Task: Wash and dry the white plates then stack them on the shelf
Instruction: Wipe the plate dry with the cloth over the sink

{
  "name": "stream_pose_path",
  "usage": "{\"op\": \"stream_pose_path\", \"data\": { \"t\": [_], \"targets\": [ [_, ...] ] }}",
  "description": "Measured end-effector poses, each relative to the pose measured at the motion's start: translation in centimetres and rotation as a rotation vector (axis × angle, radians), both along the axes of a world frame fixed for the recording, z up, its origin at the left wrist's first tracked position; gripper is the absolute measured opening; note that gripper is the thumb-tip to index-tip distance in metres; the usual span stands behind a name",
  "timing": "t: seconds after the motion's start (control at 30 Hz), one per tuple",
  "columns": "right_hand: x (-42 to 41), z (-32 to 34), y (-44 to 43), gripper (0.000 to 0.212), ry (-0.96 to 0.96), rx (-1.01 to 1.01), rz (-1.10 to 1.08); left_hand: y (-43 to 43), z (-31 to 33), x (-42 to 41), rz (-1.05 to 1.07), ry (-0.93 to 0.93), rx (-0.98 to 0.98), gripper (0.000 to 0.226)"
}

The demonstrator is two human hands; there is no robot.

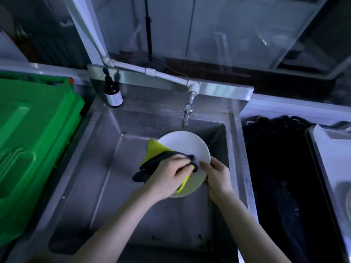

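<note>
Two bare forearms (117,221), uncovered right down to the picture's lower edge, end in a bare left hand (167,177) and a bare right hand (217,177).

Dim throughout, with a cold blue-grey cast. Brightest on the white plate (187,145) and the green crate (34,130); dull sheen along the wall of the steel sink (106,168). Nearly black and without detail in the dark bin (275,177) at right. Slightly smeared around the left hand (167,177). Strongly bowed toward the edges, as on the white pipe (133,66); soft and murky in the corners.
</note>
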State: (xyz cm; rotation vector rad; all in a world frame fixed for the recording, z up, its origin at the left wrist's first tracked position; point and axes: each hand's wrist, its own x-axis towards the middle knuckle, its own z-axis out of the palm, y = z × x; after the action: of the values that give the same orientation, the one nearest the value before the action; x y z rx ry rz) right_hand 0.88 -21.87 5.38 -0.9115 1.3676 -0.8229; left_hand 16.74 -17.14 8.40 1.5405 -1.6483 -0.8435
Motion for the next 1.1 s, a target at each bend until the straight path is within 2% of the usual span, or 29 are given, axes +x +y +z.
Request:
{"op": "stream_pose_path", "data": {
  "t": [0.07, 0.13, 0.23, 0.3, 0.43, 0.57, 0.67, 0.8, 1.0, 1.1],
  "targets": [
    [-0.3, 1.2, 0.5, 0.025, -0.075, 0.009, -0.04, 0.9, -0.2, 0.0, -0.104, -0.031, 0.049, 0.025],
    [-1.0, 2.5, 1.1, 0.025, -0.149, 0.015, -0.084, 1.1, 0.1, 0.7, -0.103, -0.091, 0.007, 0.029],
    [-1.8, 4.4, 1.8, 0.021, -0.228, 0.007, -0.114, 0.9, 1.4, 1.2, -0.067, -0.449, -0.164, 0.039],
    [-2.3, 5.8, 1.9, 0.019, -0.248, -0.011, -0.124, 1.3, 2.2, 0.9, -0.075, -0.555, -0.224, 0.04],
    [-3.9, 8.1, 1.9, 0.016, -0.304, -0.018, -0.157, 3.1, 2.9, -2.0, -0.136, -0.539, -0.368, 0.038],
    [-5.4, 9.1, 3.1, 0.022, -0.32, -0.003, -0.102, 2.3, 4.3, -5.8, -0.267, -0.547, -0.325, 0.046],
    [-7.1, 9.8, 3.4, 0.018, -0.338, -0.022, -0.099, 0.5, 4.8, -6.4, -0.189, -0.653, -0.231, 0.056],
    [-9.9, 10.9, 3.3, 0.027, -0.313, -0.118, -0.059, -0.6, 5.8, -5.8, 0.012, -0.848, -0.11, 0.063],
    [-12.6, 12.3, 1.7, 0.026, -0.327, -0.156, -0.05, 3.6, 5.6, -9.4, -0.138, -0.84, -0.189, 0.061],
    [-12.3, 12.4, 2.1, 0.025, -0.342, -0.167, 0.029, 1.8, 6.6, -10.3, -0.098, -0.856, -0.21, 0.061]
  ]
}}
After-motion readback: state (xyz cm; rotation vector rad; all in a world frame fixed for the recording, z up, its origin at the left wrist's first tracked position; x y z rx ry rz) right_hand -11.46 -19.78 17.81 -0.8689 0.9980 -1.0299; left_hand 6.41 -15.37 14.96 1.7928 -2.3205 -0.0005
